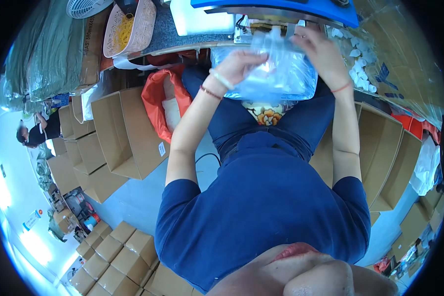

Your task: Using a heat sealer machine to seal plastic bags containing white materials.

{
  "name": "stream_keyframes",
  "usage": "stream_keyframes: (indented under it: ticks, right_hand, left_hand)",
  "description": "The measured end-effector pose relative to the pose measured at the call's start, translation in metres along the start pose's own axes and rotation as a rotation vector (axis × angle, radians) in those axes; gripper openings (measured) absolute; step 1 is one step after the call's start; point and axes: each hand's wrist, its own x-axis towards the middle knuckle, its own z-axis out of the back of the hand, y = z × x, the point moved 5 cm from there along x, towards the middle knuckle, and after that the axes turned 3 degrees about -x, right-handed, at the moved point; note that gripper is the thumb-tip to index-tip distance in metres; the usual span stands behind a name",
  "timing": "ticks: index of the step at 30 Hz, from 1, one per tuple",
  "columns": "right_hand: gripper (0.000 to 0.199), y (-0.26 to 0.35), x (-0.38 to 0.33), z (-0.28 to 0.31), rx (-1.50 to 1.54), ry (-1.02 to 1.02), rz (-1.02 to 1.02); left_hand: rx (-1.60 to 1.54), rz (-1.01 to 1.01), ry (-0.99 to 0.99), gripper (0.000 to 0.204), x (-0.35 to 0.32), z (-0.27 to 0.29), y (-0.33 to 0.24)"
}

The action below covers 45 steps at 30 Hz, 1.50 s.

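Note:
A clear plastic bag (277,61), smeared by motion, hangs above my lap in front of the bench. My left hand (238,66) closes its thumb and fingers on the left side of that bag. On the other side, my right hand (323,52) is raised with bent fingers beside the bag's upper right edge; blur hides whether they grip it. Under the bag, a stack of clear plastic film (301,81) rests across my thighs. Just beyond my hands stands a machine with a blue top (276,11) and metal parts below it.
A white basket with yellow bands (144,24) stands at the bench's left. White scraps (361,66) lie to the right. Open cardboard boxes (126,133) flank me, with a red bag (155,98) at my left. Another person (47,126) is far left.

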Motion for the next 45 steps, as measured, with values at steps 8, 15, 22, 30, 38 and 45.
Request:
stream_keyframes:
  ticks: [8, 15, 22, 30, 38, 45]
  right_hand:
    - [0.028, -0.096, -0.048, 0.004, -0.617, -0.011, -0.261]
    - [0.036, -0.128, -0.036, -0.003, 0.013, -0.403, -0.247]
    - [0.029, -0.063, -0.056, 0.022, 0.128, -0.374, -0.403]
    - [0.026, 0.034, -0.038, -0.034, 0.488, -0.105, -0.032]
    - [0.025, 0.062, -0.010, 0.002, 0.125, -0.076, 0.311]
    - [0.029, 0.009, 0.003, -0.023, 0.128, 0.258, 0.122]
  left_hand:
    - [-0.074, -0.136, -0.062, 0.032, 0.021, -0.005, -0.014]
    - [1.585, -1.172, -0.745, 0.039, -0.032, 0.043, -0.107]
    - [1.704, -0.967, -0.725, 0.016, -0.060, 0.074, -0.065]
    - [1.030, -0.631, -0.600, 0.018, -0.080, 0.018, -0.060]
    - [0.940, -0.449, -0.242, 0.021, -0.067, -0.023, -0.048]
    - [0.253, 0.105, -0.019, 0.022, -0.023, -0.009, 0.000]
